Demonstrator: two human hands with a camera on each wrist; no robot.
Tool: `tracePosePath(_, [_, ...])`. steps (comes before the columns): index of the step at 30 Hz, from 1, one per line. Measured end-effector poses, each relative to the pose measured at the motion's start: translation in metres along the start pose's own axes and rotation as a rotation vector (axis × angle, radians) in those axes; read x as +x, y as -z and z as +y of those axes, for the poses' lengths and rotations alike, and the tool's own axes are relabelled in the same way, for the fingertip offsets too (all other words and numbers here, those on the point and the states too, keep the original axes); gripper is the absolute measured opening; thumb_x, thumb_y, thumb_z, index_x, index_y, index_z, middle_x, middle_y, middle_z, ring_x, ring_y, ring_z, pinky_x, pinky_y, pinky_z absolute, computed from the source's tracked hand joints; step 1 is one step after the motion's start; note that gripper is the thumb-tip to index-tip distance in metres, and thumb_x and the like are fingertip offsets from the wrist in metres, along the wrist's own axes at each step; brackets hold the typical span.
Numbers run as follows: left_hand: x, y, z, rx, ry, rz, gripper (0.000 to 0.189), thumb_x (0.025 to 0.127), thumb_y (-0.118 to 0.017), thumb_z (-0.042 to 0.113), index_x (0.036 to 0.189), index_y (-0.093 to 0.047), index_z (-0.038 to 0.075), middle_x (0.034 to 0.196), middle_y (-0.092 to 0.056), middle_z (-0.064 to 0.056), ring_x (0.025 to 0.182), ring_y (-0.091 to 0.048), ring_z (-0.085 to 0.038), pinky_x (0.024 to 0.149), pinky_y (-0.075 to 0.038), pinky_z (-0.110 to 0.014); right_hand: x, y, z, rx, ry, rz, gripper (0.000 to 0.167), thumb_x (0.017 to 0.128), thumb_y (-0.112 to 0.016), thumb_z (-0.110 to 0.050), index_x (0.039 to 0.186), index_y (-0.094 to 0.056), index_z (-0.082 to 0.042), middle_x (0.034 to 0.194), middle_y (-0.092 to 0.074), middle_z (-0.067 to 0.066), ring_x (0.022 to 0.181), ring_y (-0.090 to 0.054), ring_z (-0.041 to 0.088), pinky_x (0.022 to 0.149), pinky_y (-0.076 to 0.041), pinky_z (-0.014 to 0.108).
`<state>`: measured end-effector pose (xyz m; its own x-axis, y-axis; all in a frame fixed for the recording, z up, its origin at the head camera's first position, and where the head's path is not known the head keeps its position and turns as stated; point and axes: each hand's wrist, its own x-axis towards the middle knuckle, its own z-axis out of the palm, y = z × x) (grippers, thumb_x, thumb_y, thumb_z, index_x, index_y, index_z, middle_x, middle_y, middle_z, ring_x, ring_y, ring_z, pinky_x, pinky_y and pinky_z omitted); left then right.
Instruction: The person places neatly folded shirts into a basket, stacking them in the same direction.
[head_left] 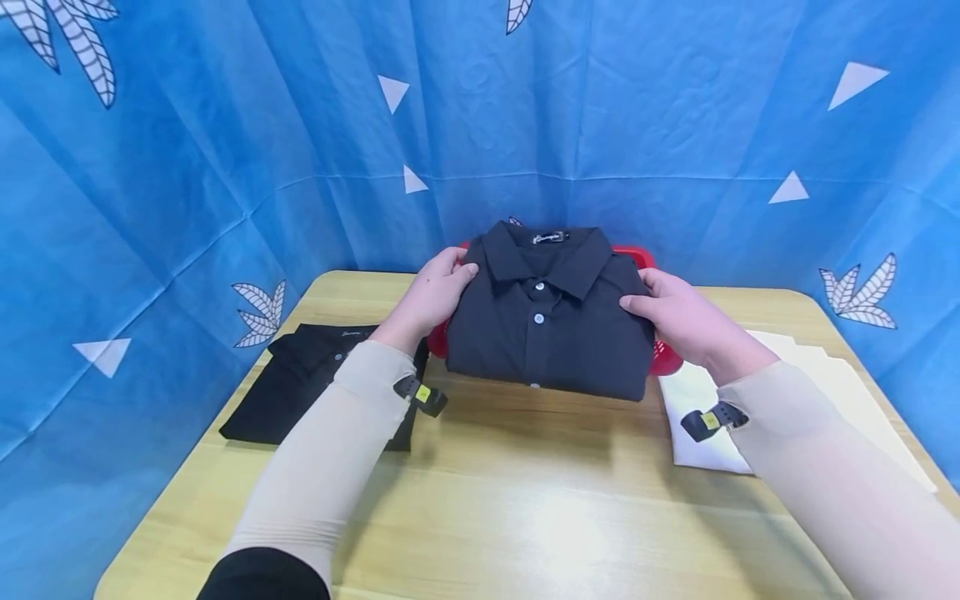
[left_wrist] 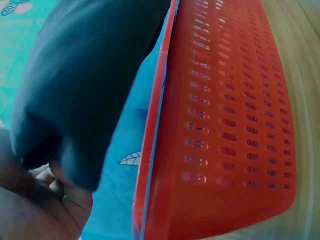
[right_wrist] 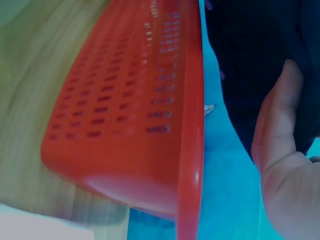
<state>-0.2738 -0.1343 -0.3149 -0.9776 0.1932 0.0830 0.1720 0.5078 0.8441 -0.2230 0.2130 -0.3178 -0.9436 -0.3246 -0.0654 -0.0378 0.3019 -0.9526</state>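
Both hands hold up a folded dark button shirt [head_left: 551,333], collar at the far side, in front of and above a red perforated basket [left_wrist: 230,125]. My left hand [head_left: 431,293] grips the shirt's left edge, thumb on top. At the opposite edge my right hand [head_left: 678,318] pinches the cloth, thumb on top as well. In the left wrist view the shirt hangs apart from the basket's rim. The right wrist view shows the same gap between the cloth and the rim. Most of the basket is hidden behind the shirt in the head view.
On the table's left lies a folded black shirt [head_left: 292,392], partly behind the left forearm. White folded cloth [head_left: 705,425] lies at the right, partly under the right forearm. A blue patterned curtain [head_left: 480,125] hangs behind the wooden table [head_left: 510,508].
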Motion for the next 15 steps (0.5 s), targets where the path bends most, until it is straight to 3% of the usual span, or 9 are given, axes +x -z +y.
tracePosePath(4, [0.012,-0.004,0.002,0.016,-0.008,0.033,0.042,0.107,-0.049,0.035,0.141,-0.051,0.011,0.129,-0.058,-0.006,0.118,-0.052,-0.024,0.105,-0.043,-0.045,0.014,0.003,0.0,-0.017,0.008,0.044,0.04,0.106,-0.05,-0.016,0.136,-0.039,0.007,0.111,-0.064,0.013,0.084,-0.072,0.016,0.078,-0.059,0.031])
tracePosePath(7, [0.02,-0.007,0.004,0.016,0.006,0.04,0.042,0.107,-0.049,0.036,0.142,-0.051,0.012,0.129,-0.058,-0.006,0.118,-0.053,-0.024,0.105,-0.044,-0.045,0.023,0.005,0.001,-0.072,-0.013,0.085,0.044,0.106,-0.049,-0.019,0.141,-0.039,0.006,0.123,-0.058,0.016,0.094,-0.068,0.017,0.084,-0.056,0.028])
tracePosePath(11, [0.027,-0.011,0.006,0.009,0.034,0.042,0.044,0.107,-0.048,0.035,0.145,-0.049,0.012,0.134,-0.057,-0.007,0.121,-0.053,-0.023,0.107,-0.043,-0.044,0.035,0.007,0.002,-0.17,-0.049,0.141,0.047,0.105,-0.05,-0.02,0.144,-0.039,0.004,0.137,-0.049,0.019,0.116,-0.054,0.027,0.099,-0.047,0.038])
tracePosePath(15, [0.032,-0.013,0.004,0.005,0.049,0.06,0.044,0.108,-0.047,0.034,0.146,-0.048,0.012,0.137,-0.056,-0.007,0.123,-0.053,-0.023,0.108,-0.042,-0.044,0.046,0.008,0.003,-0.2,-0.055,0.174,0.046,0.104,-0.05,-0.017,0.143,-0.039,0.005,0.141,-0.045,0.021,0.124,-0.046,0.034,0.107,-0.04,0.047])
